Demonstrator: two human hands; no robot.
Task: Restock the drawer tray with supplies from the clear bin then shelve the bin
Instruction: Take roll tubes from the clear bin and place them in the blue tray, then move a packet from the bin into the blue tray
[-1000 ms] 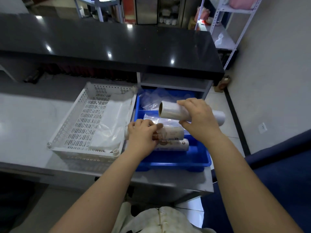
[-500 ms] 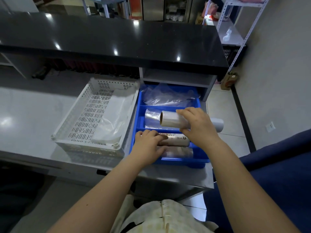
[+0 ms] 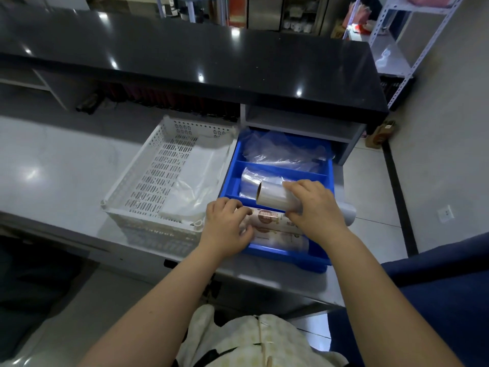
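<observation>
A white perforated basket is parked on the grey counter, with only a clear plastic sheet left in it. Just right of it, the blue drawer tray is split into compartments. The left hand is curled loosely over printed rolls in the front section; their label can't be read. A plain white roll is gripped by the right hand above the divider, and crumpled clear bags are stuffed in the back.

The blue tray is crowded: plastic bags fill its far section, printed rolls the near one. Both hands and a white roll block the middle. The white basket beside it is half bare, open from above
</observation>
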